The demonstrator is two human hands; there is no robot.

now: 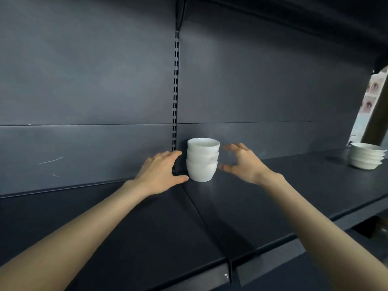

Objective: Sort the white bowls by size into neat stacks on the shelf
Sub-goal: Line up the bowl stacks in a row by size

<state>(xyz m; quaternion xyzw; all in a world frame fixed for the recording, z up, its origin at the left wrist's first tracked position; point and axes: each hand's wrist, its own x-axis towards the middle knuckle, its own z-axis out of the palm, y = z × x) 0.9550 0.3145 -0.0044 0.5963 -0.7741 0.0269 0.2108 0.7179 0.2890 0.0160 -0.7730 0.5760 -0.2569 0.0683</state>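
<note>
Here, a stack of three small white bowls [202, 162] stands on the dark shelf [241, 206] near its back panel. The left hand [160, 171] and right hand [244, 162] flank it, fingers wide and holding nothing. A stack of wider bowls [366, 157] sits far right.

slotted upright [175, 91] | back panel [84, 70], scratched | pictures [370, 95] far right

three small white bowls [202, 160] stacked upright (wider stack [366, 155] far right).
</note>
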